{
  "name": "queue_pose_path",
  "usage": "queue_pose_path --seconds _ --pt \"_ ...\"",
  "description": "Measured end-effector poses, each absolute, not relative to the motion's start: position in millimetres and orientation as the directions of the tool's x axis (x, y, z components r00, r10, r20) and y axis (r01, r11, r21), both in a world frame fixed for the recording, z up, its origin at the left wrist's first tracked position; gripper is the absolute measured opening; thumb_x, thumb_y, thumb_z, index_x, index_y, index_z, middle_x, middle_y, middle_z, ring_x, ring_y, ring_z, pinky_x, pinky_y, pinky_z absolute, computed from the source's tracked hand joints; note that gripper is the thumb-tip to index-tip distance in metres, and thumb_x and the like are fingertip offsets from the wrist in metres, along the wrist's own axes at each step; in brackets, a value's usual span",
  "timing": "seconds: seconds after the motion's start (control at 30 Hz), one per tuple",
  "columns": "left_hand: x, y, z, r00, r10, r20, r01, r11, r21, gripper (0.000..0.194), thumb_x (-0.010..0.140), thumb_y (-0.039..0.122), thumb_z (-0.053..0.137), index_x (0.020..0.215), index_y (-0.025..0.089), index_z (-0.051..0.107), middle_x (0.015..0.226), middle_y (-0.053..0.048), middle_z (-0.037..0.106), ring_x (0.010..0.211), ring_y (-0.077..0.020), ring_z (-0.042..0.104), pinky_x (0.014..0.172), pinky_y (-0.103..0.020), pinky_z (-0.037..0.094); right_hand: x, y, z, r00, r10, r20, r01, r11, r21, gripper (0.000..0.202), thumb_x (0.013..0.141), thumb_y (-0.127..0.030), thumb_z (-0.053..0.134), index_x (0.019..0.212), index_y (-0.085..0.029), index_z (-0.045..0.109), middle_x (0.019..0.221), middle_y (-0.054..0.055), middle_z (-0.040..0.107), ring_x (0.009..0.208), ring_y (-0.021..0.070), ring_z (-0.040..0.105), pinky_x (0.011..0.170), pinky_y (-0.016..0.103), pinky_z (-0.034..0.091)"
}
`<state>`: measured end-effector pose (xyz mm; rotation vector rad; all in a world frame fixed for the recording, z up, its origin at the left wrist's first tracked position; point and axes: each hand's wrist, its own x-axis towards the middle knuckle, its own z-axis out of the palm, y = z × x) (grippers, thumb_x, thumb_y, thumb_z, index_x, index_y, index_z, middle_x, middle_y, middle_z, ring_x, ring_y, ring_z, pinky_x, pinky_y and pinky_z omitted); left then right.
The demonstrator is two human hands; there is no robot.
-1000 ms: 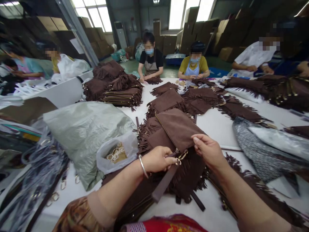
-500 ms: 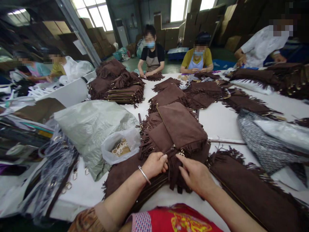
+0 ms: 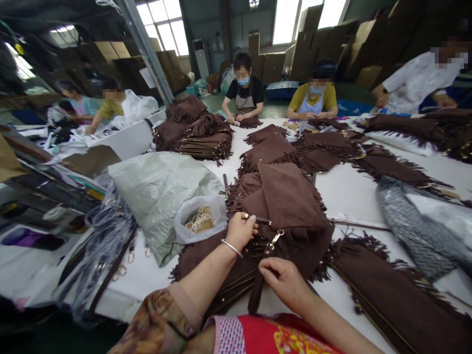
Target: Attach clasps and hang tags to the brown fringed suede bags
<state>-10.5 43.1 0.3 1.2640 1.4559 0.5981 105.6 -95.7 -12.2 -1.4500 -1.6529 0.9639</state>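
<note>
A brown fringed bag (image 3: 291, 194) lies on top of a pile of similar bags in front of me. My left hand (image 3: 241, 231), a silver bangle at its wrist, pinches the thin brown zipper pull (image 3: 262, 220) at the bag's corner. A gold swivel clasp (image 3: 275, 239) hangs at the bag's lower edge, with a brown wrist strap (image 3: 257, 290) running down from it towards me. My right hand (image 3: 285, 280) is closed, thumb and forefinger against the strap just below the clasp. The inner sides of its fingers are partly hidden.
Left of the pile stand a white plastic bag (image 3: 180, 231) of white cords and a large grey-green plastic sack (image 3: 158, 191). Farther back is a stack of brown bags (image 3: 199, 130). More fringed bags (image 3: 391, 285) lie at right. Several co-workers sit or stand around the table.
My right hand has moved down from the bag's edge, and the clasp and strap now show stretched towards me. My left hand has drawn the zipper pull out leftward. The view has shifted slightly.
</note>
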Motion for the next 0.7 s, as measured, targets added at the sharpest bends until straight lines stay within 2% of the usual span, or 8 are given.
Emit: queue_pose_path --seconds 0.07,0.13,0.3,0.43,0.5,0.57,0.63,0.7 --pt "-16 29 1 0.071 0.951 -0.3 0.399 0.249 0.883 0.048 0.089 0.037 0.055 0.127 0.013 0.04 0.081 -0.006 0.072 0.064 -0.0146 0.068 0.059 -0.024 0.05 101 -93 -15 -0.1 0.992 0.073 0.465 0.111 -0.879 0.018 0.088 -0.024 0.053 0.083 -0.021 0.07 0.081 0.003 0.071 0.075 0.0175 0.066 0.072 0.028 0.049" --pt "-23 12 4 0.1 0.98 -0.172 0.452 0.109 0.885 0.06 0.086 0.041 0.059 0.134 0.014 0.037 0.077 -0.004 0.072 0.072 -0.0169 0.069 0.068 -0.027 0.051 98 -90 -15 -0.099 0.99 0.097 0.454 0.132 -0.881 0.019 0.088 -0.023 0.052 0.084 -0.021 0.071 0.081 0.003 0.072 0.075 0.018 0.067 0.072 0.028 0.05" --pt "-34 -18 11 0.533 0.836 -0.132 0.561 -0.232 0.794 0.03 0.087 0.041 0.054 0.108 0.023 0.067 0.093 -0.005 0.075 0.082 -0.0194 0.069 0.07 -0.027 0.05 92 -92 -19 -0.26 0.963 0.075 0.426 0.184 -0.886 0.019 0.088 -0.024 0.052 0.084 -0.02 0.071 0.085 0.006 0.072 0.081 0.0213 0.068 0.074 0.03 0.053" --pt "-52 -7 16 0.591 0.802 -0.085 0.66 -0.421 0.622 0.034 0.089 0.046 0.05 0.099 0.023 0.073 0.094 -0.009 0.074 0.09 -0.0249 0.068 0.078 -0.032 0.049 107 -98 -38 -0.426 0.905 0.0 0.51 0.24 -0.826 0.022 0.091 -0.027 0.05 0.085 -0.024 0.071 0.082 0.003 0.072 0.077 0.0196 0.069 0.071 0.028 0.055" --pt "-73 12 19 0.556 0.829 -0.056 0.676 -0.412 0.611 0.033 0.09 0.046 0.051 0.099 0.024 0.073 0.094 -0.009 0.074 0.091 -0.0245 0.067 0.08 -0.032 0.048 122 -100 -49 -0.397 0.917 0.037 0.533 0.264 -0.804 0.021 0.091 -0.032 0.052 0.09 -0.027 0.072 0.087 0.003 0.073 0.08 0.0196 0.07 0.073 0.027 0.057" --pt "-102 41 21 0.404 0.913 -0.061 0.727 -0.28 0.627 0.025 0.087 0.039 0.057 0.097 0.024 0.073 0.096 -0.007 0.074 0.093 -0.0233 0.066 0.084 -0.031 0.047 137 -101 -56 -0.319 0.942 0.099 0.555 0.27 -0.787 0.02 0.089 -0.037 0.056 0.091 -0.029 0.073 0.09 0.003 0.075 0.082 0.0205 0.072 0.075 0.026 0.058" --pt "-132 75 19 0.151 0.975 -0.164 0.795 -0.021 0.607 0.007 0.078 0.028 0.068 0.079 0.023 0.072 0.089 -0.007 0.073 0.095 -0.0246 0.065 0.089 -0.033 0.045 148 -102 -61 -0.244 0.959 0.142 0.577 0.261 -0.774 0.02 0.086 -0.041 0.058 0.089 -0.03 0.074 0.09 0.004 0.076 0.08 0.0219 0.073 0.073 0.025 0.06" --pt "-158 106 13 0.015 0.977 -0.212 0.808 0.113 0.578 0.014 0.073 0.02 0.072 0.061 0.019 0.065 0.079 -0.01 0.07 0.096 -0.0274 0.065 0.089 -0.036 0.044 152 -101 -63 -0.217 0.964 0.153 0.585 0.254 -0.771 0.021 0.086 -0.042 0.058 0.089 -0.03 0.075 0.089 0.004 0.076 0.079 0.0226 0.073 0.07 0.025 0.061"
